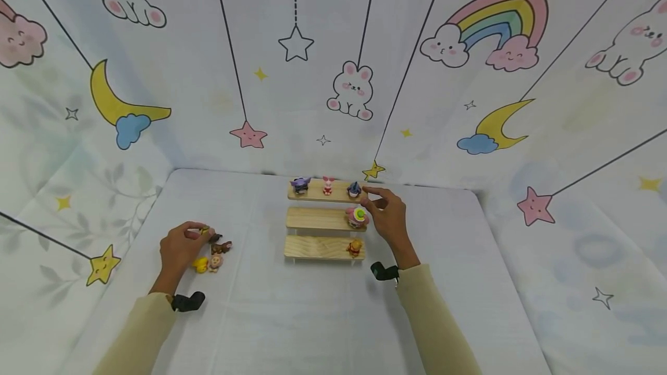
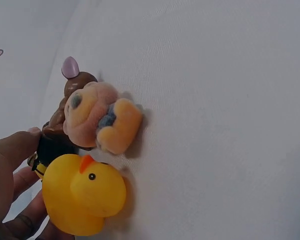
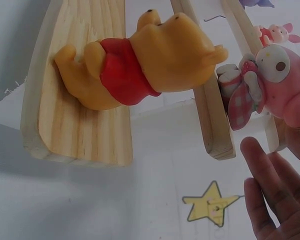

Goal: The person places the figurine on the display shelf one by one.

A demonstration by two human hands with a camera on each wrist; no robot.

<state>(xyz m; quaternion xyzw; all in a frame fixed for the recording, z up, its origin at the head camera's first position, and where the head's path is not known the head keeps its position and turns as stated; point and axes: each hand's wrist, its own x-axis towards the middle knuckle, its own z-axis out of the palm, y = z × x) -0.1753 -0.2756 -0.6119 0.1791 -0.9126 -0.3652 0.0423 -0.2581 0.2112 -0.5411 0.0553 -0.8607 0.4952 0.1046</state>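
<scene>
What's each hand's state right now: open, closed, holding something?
Left hand: holding a black-and-yellow figure.
Right hand: close beside the blue figure; whether it grips anything cannot be told.

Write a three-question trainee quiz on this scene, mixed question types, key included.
1. Count: in the head view, how many toys are on the farthest shelf?
2. Short answer: which grip is closer to the yellow duck?
3. Multiple choice: in the head view, which toy is on the nearest shelf?
A) pink-hooded figure
B) bear in a red shirt
C) purple figure

Key:
1. Three
2. The left grip
3. B
</scene>
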